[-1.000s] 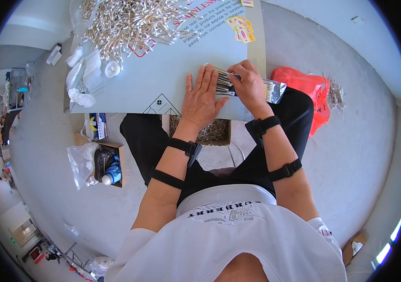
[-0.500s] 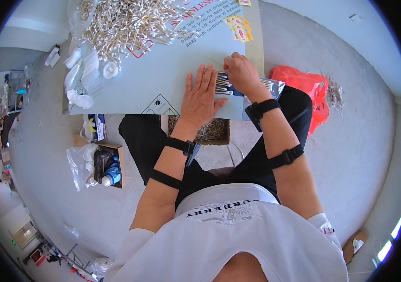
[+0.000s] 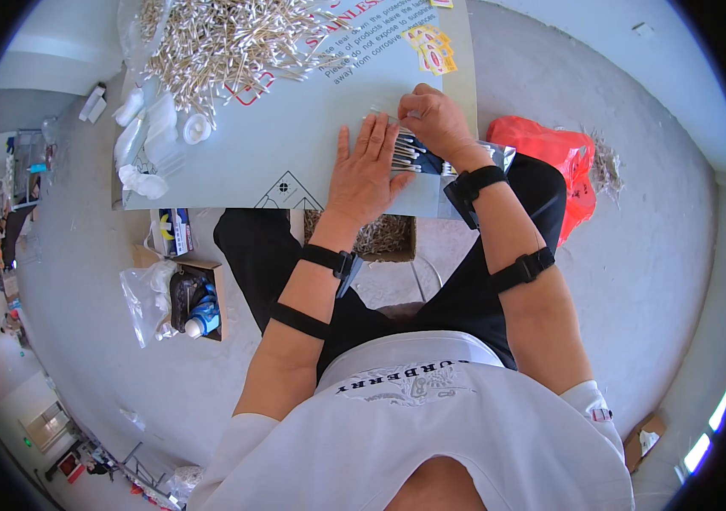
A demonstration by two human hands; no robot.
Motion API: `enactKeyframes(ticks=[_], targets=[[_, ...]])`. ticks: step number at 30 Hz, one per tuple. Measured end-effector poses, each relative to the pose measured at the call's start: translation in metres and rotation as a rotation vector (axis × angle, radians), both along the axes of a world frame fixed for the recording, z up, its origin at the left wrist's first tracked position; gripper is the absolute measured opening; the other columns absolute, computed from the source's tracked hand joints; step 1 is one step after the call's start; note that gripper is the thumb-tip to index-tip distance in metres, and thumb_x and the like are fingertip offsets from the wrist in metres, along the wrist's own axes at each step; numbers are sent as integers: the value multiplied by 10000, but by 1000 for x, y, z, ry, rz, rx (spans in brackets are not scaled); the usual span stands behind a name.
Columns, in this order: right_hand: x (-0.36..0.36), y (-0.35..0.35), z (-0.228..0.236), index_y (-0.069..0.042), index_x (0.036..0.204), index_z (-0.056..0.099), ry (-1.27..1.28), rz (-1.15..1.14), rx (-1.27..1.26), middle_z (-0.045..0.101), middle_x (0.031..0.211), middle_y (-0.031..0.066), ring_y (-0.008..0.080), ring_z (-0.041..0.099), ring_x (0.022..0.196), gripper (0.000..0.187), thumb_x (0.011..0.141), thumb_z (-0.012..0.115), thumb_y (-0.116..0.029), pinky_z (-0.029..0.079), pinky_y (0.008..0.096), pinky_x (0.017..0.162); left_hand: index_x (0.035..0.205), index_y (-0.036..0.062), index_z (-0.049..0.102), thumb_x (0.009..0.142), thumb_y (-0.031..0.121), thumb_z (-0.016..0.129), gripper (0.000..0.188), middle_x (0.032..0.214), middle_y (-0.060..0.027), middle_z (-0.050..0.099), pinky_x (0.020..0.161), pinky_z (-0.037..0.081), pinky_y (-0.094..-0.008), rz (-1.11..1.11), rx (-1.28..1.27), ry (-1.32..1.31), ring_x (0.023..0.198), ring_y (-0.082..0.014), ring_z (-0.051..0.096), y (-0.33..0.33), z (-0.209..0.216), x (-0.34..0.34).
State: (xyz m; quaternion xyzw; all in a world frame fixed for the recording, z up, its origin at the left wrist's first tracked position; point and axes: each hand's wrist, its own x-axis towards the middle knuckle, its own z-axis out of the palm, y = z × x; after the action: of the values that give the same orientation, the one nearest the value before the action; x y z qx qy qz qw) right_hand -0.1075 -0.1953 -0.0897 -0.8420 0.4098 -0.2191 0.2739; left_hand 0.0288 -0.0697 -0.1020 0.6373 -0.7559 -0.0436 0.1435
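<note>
A packet of cotton swabs (image 3: 405, 152) lies near the front edge of the grey printed board (image 3: 295, 128), its dark backing showing between and beside my hands. My left hand (image 3: 363, 175) rests flat with fingers stretched out, over the left end of the packet. At the packet's far edge, the fingers of my right hand (image 3: 435, 123) are pinched together. What they grip is hidden, though a bit of clear plastic shows beside the fingertips. More clear wrapping (image 3: 502, 157) sticks out to the right, beneath my right wrist.
Loose cotton swabs (image 3: 227, 51) are heaped at the far left, beside white plastic wads (image 3: 159, 132) and a round white piece (image 3: 197, 129). Yellow stickers (image 3: 433, 49) lie far right. A red plastic bag (image 3: 550, 157) is on the floor. Below the board stands a box of swabs (image 3: 393, 237).
My right hand has shifted slightly up and left along the packet's far edge, still pinching. My left hand stays almost where it was.
</note>
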Motion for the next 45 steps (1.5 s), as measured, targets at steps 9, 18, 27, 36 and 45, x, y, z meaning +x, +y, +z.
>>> enactKeyframes(ticks=[9,18,27,36,45], targets=[[-7,28,-11,-3,934,661,-467,-186,92,618,1088,138,294,620,951,145,818,576,0,504,349,824,1430,8,367,862,491,592,779,1504,-151,332,1173,99,-515,-42,-80,12,1433,-302,226,-8,0,1],[0,77,-13,40,1186,586,-822,-475,156,539,1325,157,230,528,1179,268,990,474,-105,397,316,1009,1423,-17,352,922,391,556,678,1432,-218,371,1157,175,-496,149,-97,302,1385,-351,283,-2,-1,-10],[16,85,-18,22,1279,533,-786,-520,166,502,1377,154,240,509,1214,340,1016,454,-178,372,323,1040,1408,-32,357,1034,302,391,502,1431,-210,372,1119,272,-401,309,-297,1071,1343,-324,350,-22,-11,-25],[3,74,-23,55,1261,551,-999,-490,359,582,1274,143,179,550,1084,354,1006,473,-178,405,287,984,1422,36,363,719,210,790,840,1508,-173,290,1139,244,-448,8,-98,683,1397,-346,284,-8,11,7],[8,80,-20,61,1242,557,-901,-490,238,590,1269,151,172,559,997,356,998,487,-188,436,298,940,1449,34,337,767,245,756,828,1520,-178,296,1137,275,-427,9,-99,464,1404,-356,287,-20,1,19]])
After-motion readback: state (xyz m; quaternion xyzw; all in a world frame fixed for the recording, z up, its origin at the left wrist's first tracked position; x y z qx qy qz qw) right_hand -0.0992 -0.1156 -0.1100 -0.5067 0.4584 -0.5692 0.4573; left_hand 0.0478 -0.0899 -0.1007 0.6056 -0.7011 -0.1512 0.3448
